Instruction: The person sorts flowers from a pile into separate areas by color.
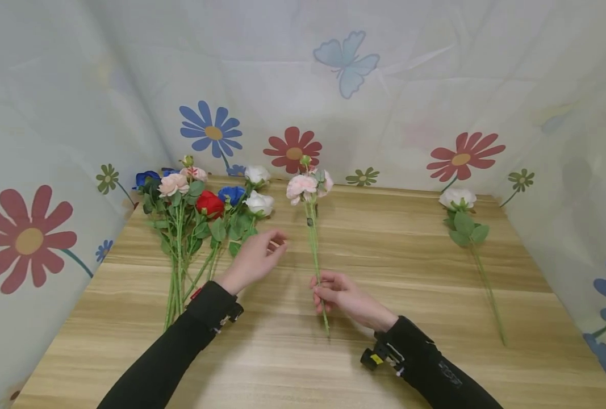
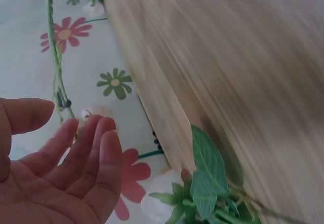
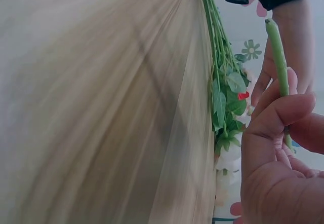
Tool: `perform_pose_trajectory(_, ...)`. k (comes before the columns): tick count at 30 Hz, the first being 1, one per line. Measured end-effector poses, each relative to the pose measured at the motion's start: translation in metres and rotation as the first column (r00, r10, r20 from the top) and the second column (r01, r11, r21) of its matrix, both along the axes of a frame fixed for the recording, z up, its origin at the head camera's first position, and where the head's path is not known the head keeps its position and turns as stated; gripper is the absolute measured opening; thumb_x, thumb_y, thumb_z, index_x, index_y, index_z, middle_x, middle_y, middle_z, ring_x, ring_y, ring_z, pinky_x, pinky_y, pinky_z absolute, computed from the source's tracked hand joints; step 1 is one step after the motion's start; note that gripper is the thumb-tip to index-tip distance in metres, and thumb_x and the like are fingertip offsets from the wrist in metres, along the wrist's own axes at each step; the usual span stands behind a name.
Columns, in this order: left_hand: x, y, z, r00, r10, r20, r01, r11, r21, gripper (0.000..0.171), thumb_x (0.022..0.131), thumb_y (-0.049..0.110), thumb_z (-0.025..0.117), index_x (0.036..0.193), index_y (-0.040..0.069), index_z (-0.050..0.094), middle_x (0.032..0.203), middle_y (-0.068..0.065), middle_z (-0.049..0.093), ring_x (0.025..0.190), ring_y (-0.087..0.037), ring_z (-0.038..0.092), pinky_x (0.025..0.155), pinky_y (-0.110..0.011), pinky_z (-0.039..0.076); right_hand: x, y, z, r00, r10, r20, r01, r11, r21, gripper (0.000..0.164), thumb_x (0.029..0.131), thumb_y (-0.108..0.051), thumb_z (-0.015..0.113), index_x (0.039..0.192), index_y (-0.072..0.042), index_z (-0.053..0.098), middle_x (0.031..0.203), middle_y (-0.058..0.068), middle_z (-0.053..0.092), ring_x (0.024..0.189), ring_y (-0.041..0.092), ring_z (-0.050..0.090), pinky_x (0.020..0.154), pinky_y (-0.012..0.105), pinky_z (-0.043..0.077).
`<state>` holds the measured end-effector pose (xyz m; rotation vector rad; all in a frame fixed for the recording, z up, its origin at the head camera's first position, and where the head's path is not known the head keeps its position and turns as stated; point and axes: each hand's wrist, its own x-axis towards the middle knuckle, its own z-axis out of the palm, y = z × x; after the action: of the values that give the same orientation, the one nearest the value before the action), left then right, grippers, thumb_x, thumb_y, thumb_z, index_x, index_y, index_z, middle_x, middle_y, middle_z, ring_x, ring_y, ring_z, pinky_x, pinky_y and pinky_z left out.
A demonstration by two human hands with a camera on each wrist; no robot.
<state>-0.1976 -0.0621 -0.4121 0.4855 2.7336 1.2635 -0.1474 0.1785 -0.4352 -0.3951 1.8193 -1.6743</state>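
My right hand (image 1: 347,296) pinches the lower green stem of a pink artificial flower (image 1: 303,186) between thumb and fingers. The flower stands nearly upright over the middle of the table, its blooms and a small bud at the top. In the right wrist view the cut end of the stem (image 3: 277,51) sticks out past the fingers. My left hand (image 1: 254,255), fingers loosely bent and holding nothing, is between that stem and the flower pile. The left wrist view shows its palm and spread thumb, with the thin stem (image 2: 55,62) beyond the fingertips.
A pile of artificial flowers lies on the left of the wooden table (image 1: 395,255), with a red rose (image 1: 210,204), a blue rose (image 1: 232,195), white roses (image 1: 259,203) and pink blooms (image 1: 173,184). One white rose (image 1: 458,199) lies alone at the right. Flower-printed cloth (image 1: 410,113) surrounds the table.
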Motion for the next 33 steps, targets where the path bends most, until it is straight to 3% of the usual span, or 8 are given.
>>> perform_pose_trajectory(12, 0.005, -0.027, 0.001, 0.983, 0.014, -0.181, -0.044, 0.986, -0.163, 0.031, 0.102, 0.017, 0.060, 0.130, 0.003, 0.062, 0.128, -0.017, 0.067, 0.117, -0.034, 0.064, 0.096, -0.048, 0.053, 0.001, 0.033, -0.004, 0.998, -0.055, 0.002, 0.055, 0.997, 0.054, 0.026, 0.107, -0.010, 0.044, 0.120, 0.012, 0.045, 0.085, 0.001, 0.060, 0.075, 0.009, 0.061, 0.065, 0.019, 0.046)
perform_pose_trajectory(22, 0.007, -0.047, -0.002, 0.980, 0.033, -0.195, -0.071, 0.979, -0.190, 0.031, 0.101, 0.017, 0.061, 0.129, 0.005, 0.062, 0.127, -0.016, 0.067, 0.117, -0.034, 0.064, 0.096, -0.049, 0.053, 0.003, 0.071, -0.002, 0.990, -0.142, -0.024, 0.144, 0.981, 0.132, 0.026, 0.107, -0.010, 0.044, 0.121, 0.011, 0.045, 0.087, 0.000, 0.059, 0.076, 0.007, 0.061, 0.067, 0.020, 0.046)
perform_pose_trajectory(33, 0.007, -0.056, -0.001, 0.985, 0.049, -0.165, -0.083, 0.976, -0.201, 0.035, 0.101, 0.015, 0.060, 0.133, 0.002, 0.060, 0.130, -0.019, 0.065, 0.120, -0.036, 0.063, 0.098, -0.051, 0.052, 0.002, 0.117, 0.001, 0.966, -0.247, -0.076, 0.258, 0.934, 0.248, 0.032, 0.106, -0.009, 0.043, 0.128, 0.014, 0.043, 0.087, 0.001, 0.060, 0.076, 0.007, 0.062, 0.066, 0.021, 0.048)
